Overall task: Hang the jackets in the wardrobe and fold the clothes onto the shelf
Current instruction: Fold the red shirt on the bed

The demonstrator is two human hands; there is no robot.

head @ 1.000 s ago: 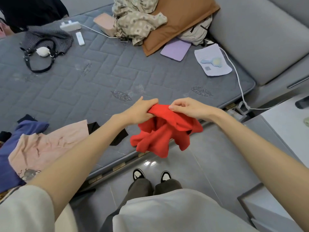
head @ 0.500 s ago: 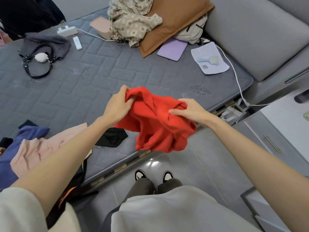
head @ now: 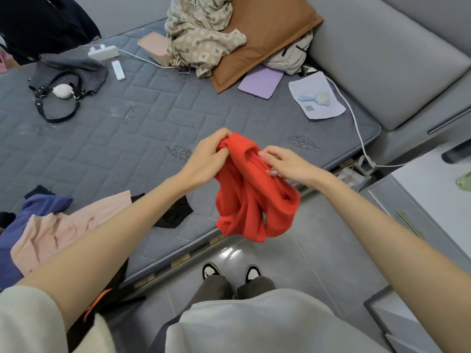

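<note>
Left grip: the left grip (head: 206, 159) is closed tight, its fingers curled round a bunched top edge of the red garment (head: 249, 200).
Right grip: the right grip (head: 290, 164) is nearly closed, and a fold of the same cloth is pinched between thumb and fingers, just beside the left grip.
Red garment: it is held in the air by both grips and hangs down crumpled in thick loops, above the near edge of the bed (head: 127, 154) and the grey floor (head: 305, 263).
Near clothes: a pink garment (head: 63, 225) is spread at the bed's near left corner, partly over a blue garment (head: 38, 202); a black cloth (head: 175, 212) lies just beside the pink one.
Middle of bed: bare quilted grey mattress is seen here.
Far left of bed: a dark handbag (head: 68, 75) is laid flat, with a white power strip (head: 103, 50) and a white remote (head: 118, 70) near it.
Far right of bed: a brown pillow (head: 265, 34) is partly covered by a patterned cloth (head: 201, 34); a purple tablet case (head: 261, 81) lies beside the pillow, and a blue hairbrush (head: 316, 98) rests on a sheet of paper (head: 323, 110).
Cable: a white cable (head: 356, 128) is run past the paper and over the bed's right edge.
Floor: two black-and-white shoes (head: 211, 270) are seen below the garment.
Right side: a grey cabinet (head: 420, 212) stands next to the bed.
</note>
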